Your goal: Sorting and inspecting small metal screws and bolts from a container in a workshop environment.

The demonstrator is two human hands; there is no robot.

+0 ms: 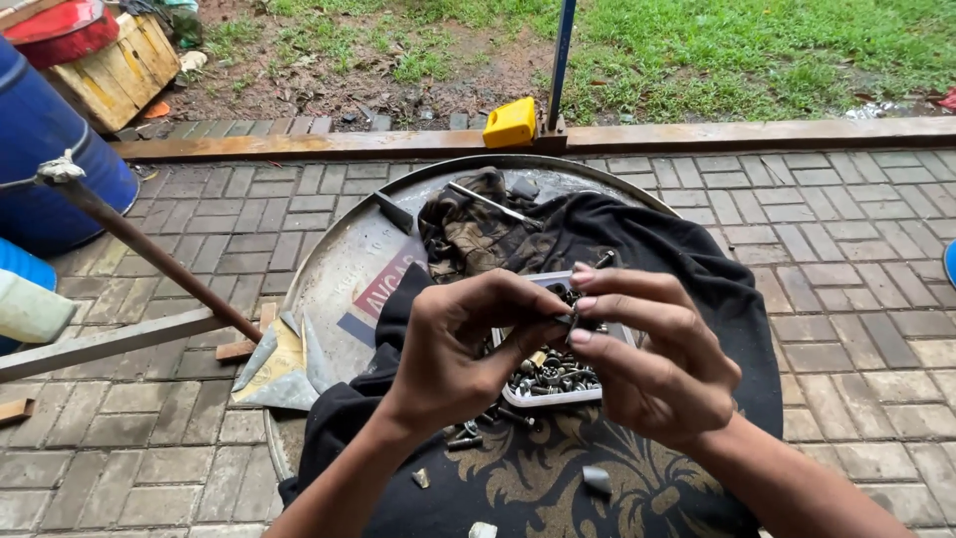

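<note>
Down over a round metal drum lid (344,261) that is serving as a bench, the person is holding both hands close together above a small white tray (554,397) full of dark bolts, nuts and screws. The left hand (460,347) is curling its fingers inward, and its thumb and forefinger are pinching a small dark metal piece (566,320), likely a bolt or nut, too small to tell which. The right hand (649,349) is meeting it from the other side, its fingertips closing on the same piece, so both hands are gripping it together just above the tray. The tray is sitting on a black cloth (687,261) with a gold pattern that is covering most of the lid. A few loose screws (466,436) are lying on the cloth just beside the tray, near the left wrist. A crumpled brown patterned rag (468,231) is lying at the far side of the lid, touching the black cloth, with a thin metal rod (490,203) resting across it. A rusty bar (159,257) is slanting down at the left, ending near grey metal scraps (274,367) at the lid's left edge. A blue barrel (45,149) is standing at the far left on the brick paving (856,299), and a yellow block (510,124) is sitting beside a blue pole (562,60) at the edge of the grass.
</note>
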